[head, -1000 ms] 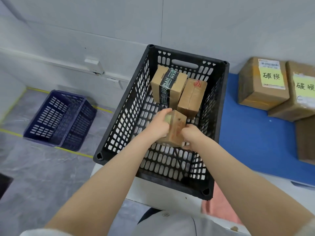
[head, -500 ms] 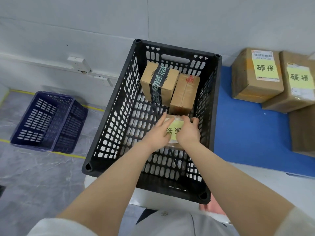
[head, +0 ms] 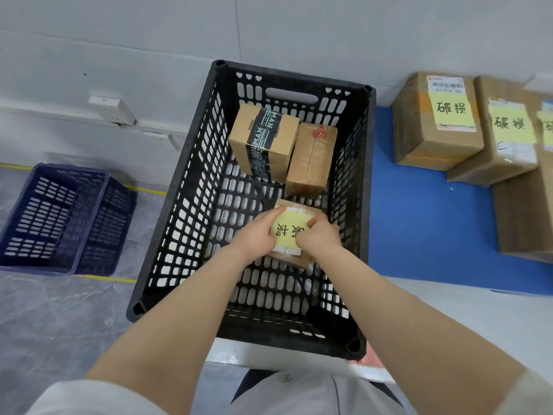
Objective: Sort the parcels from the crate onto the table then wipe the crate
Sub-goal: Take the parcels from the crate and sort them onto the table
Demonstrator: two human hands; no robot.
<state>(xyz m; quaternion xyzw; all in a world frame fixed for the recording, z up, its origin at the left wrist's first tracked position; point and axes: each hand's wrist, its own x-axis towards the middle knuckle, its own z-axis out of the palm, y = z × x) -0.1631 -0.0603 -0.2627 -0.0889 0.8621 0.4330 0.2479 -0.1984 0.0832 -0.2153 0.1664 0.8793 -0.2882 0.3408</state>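
A black slotted crate [head: 185, 175] stands at the table's left end. Inside it, both my hands grip a small brown parcel with a yellow label [head: 289, 232]: my left hand [head: 258, 233] on its left side, my right hand [head: 319, 237] on its right. The parcel's label faces up, and the hands hide much of its sides. At the crate's far end lean a cardboard parcel with black tape [head: 263, 142] and a brown taped parcel [head: 311, 158].
On the blue table mat [head: 419, 223] to the right sit several cardboard parcels with yellow labels [head: 437, 121]. A dark blue crate [head: 59, 217] rests on the grey floor to the left. A pink cloth [head: 369, 359] peeks out below the crate's near right corner.
The small parcel has been turned between my hands so its yellow label now faces up. Both hands have shifted to its sides.
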